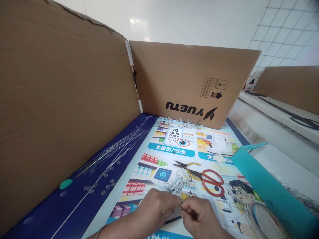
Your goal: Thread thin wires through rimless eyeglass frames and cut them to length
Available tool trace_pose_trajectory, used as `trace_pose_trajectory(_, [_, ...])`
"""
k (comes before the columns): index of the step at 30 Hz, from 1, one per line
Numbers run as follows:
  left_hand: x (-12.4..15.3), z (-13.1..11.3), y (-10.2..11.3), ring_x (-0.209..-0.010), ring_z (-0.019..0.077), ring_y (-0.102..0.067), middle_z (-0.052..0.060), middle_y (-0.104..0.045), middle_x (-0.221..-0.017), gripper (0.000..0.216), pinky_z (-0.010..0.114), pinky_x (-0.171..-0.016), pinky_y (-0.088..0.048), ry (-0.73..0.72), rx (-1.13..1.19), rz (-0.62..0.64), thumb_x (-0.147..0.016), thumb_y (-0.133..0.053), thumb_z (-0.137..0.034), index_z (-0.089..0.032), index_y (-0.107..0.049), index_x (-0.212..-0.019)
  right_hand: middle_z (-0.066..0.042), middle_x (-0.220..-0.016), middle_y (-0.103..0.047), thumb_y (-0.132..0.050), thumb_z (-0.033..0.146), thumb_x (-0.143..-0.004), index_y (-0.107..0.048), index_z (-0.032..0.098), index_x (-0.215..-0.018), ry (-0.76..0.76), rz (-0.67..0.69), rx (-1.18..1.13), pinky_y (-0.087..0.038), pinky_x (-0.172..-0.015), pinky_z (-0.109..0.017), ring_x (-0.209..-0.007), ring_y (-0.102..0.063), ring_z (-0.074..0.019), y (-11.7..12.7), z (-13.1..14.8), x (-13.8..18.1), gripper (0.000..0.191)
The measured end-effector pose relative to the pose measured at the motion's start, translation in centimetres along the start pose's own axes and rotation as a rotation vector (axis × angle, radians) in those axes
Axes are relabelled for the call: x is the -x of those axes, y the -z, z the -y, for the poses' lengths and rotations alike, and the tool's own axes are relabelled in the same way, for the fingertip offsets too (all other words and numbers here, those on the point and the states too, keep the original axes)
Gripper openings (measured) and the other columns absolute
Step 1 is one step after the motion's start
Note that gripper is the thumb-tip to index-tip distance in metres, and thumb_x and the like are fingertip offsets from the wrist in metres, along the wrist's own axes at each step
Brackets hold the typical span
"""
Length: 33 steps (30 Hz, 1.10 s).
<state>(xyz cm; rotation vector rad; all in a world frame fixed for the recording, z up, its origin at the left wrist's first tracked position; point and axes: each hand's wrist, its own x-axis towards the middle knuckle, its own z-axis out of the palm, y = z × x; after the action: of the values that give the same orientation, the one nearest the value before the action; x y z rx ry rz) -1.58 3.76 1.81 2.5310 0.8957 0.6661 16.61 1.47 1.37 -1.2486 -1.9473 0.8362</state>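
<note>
My left hand (pixel 158 207) and my right hand (pixel 199 214) meet at the bottom middle, fingertips pinched close together. Between them is a short bit of thin wire (pixel 181 200), mostly hidden by the fingers. Just beyond the fingertips lies a loose tangle of thin silvery wire (pixel 178 183) with a few dark bits on it. Farther out, small pliers with yellow handles (pixel 187 165) rest against scissors with red handles (pixel 216 181). Both tools lie on the printed poster sheet (pixel 136 149).
Straight wires (pixel 114 149) and several clear round beads (pixel 103 192) lie on the blue surface at left, near a green disc (pixel 65 184). Cardboard walls (pixel 159 79) stand left and behind. At right are a teal box (pixel 276 189) containing wire and a tape roll (pixel 265 219).
</note>
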Motion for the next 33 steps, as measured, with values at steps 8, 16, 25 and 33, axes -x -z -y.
trace_pose_trajectory(8, [0.0, -0.6, -0.3, -0.052, 0.0104, -0.055, -0.002, -0.059, -0.059, 0.021, 0.019, -0.050, -0.034, 0.016, 0.020, -0.031, -0.083, -0.038, -0.009, -0.018, -0.054, -0.073, 0.007, -0.047, -0.035, -0.046, 0.010, -0.062, -0.044, 0.018, -0.054, 0.023, 0.023, 0.025, -0.026, -0.042, -0.017, -0.042, -0.034, -0.0060, 0.1, 0.2, 0.0, 0.012])
trace_pose_trajectory(16, [0.2, -0.6, -1.4, -0.056, 0.0140, -0.058, 0.000, -0.062, -0.064, 0.015, 0.023, -0.053, -0.037, 0.157, 0.014, -0.128, -0.083, -0.039, -0.013, -0.019, -0.053, -0.082, 0.006, -0.053, -0.039, -0.045, 0.013, -0.073, -0.046, 0.018, -0.059, -0.052, 0.042, 0.044, -0.031, -0.046, -0.017, -0.049, -0.038, -0.0076, 0.4, 0.5, -0.2, 0.015])
trace_pose_trajectory(25, [0.1, -0.7, -1.1, -0.056, 0.0151, -0.059, 0.001, -0.063, -0.065, 0.017, 0.024, -0.054, -0.040, 0.208, 0.041, -0.152, -0.084, -0.037, -0.013, -0.018, -0.054, -0.085, -0.004, -0.076, -0.053, -0.039, 0.016, -0.086, -0.060, 0.018, -0.083, 0.232, -0.050, 0.271, -0.045, -0.059, -0.022, -0.066, -0.054, -0.0130, 1.7, 1.2, -0.2, 0.021])
trace_pose_trajectory(33, [0.3, -0.6, -1.4, -0.056, 0.0139, -0.059, 0.000, -0.063, -0.064, 0.016, 0.022, -0.054, -0.040, 0.230, 0.024, -0.185, -0.084, -0.040, -0.014, -0.019, -0.055, -0.085, -0.007, -0.075, -0.060, -0.037, 0.009, -0.085, -0.062, 0.013, -0.093, 0.513, -0.256, 0.592, -0.048, -0.061, -0.025, -0.066, -0.056, -0.0156, 1.0, 0.3, -0.1, 0.027])
